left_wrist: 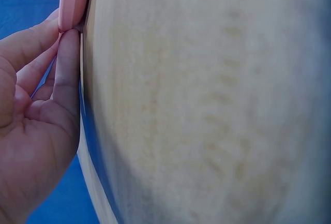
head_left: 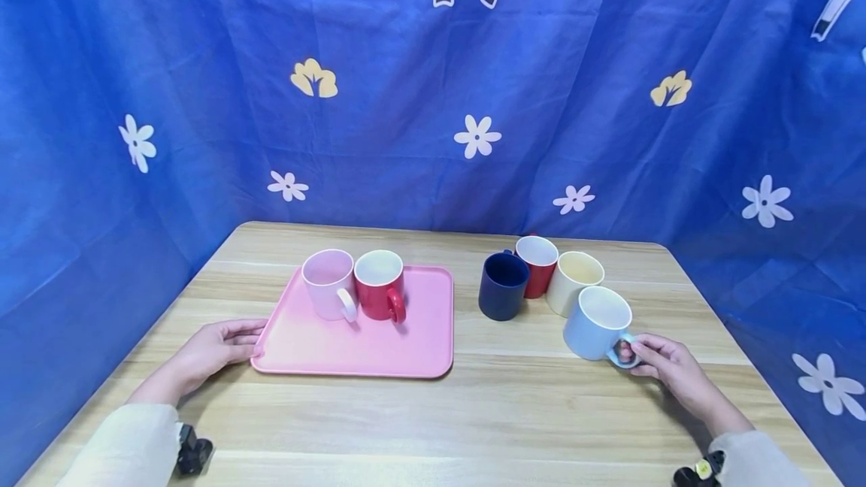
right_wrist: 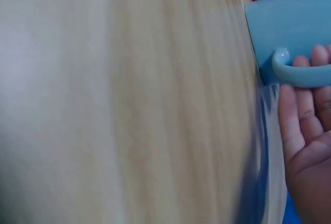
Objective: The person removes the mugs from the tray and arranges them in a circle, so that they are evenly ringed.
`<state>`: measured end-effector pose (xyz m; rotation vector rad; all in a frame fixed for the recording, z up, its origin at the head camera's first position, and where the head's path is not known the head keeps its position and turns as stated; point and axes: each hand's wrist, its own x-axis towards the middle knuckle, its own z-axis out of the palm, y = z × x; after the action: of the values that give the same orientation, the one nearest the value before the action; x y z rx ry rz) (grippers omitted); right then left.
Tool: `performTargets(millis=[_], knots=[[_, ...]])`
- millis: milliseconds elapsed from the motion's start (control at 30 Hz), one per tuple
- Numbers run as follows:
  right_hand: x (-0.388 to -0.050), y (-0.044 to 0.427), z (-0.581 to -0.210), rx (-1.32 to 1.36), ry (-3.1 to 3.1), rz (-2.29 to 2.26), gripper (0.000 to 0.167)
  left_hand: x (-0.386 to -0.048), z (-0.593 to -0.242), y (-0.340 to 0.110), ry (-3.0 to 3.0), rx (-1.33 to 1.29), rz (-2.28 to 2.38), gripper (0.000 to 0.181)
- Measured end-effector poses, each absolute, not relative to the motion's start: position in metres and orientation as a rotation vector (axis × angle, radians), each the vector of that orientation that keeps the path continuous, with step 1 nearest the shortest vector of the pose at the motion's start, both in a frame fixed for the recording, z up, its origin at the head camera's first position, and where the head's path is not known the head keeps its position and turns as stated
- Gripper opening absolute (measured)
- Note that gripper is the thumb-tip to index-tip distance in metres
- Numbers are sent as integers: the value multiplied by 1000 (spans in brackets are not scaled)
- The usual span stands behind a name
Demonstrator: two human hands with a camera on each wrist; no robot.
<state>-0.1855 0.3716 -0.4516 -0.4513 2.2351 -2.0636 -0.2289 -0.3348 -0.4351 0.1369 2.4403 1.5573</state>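
Closest up are 2 pale sleeves (head_left: 125, 446), both with black gear (head_left: 194, 453) at the wrist. Left hand (head_left: 213, 352) has the near-left corner of the pink tray (head_left: 406, 344) pinched between thumb and fingers, and that tray's flat on the wooden table (head_left: 433, 427) with 2 mugs standing on it: pale pink (head_left: 328, 295) and red (head_left: 375, 295), side by side. Right hand (head_left: 666, 367) is gripping the light blue mug (head_left: 588, 333) by its handle, over on the right, nearest of a 4-mug bunch with cream (head_left: 564, 295), another red (head_left: 539, 278) and navy (head_left: 499, 299). Honestly can't tell if it's off the table.
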Motion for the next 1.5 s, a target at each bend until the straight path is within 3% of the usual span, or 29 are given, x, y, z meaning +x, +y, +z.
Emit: performTargets(millis=[733, 1200, 1500], knots=[[-220, 362, -393, -477, 2579, -2038, 21, -227, -434, -334, 2455, 124, 1545, 65], [-248, 310, -350, -541, 2690, -1901, 25, -227, -436, -336, 2467, 122, 1534, 65], [-261, 265, -336, -664, 2562, -1865, 36, -227, -435, -335, 2477, 121, 1526, 66]])
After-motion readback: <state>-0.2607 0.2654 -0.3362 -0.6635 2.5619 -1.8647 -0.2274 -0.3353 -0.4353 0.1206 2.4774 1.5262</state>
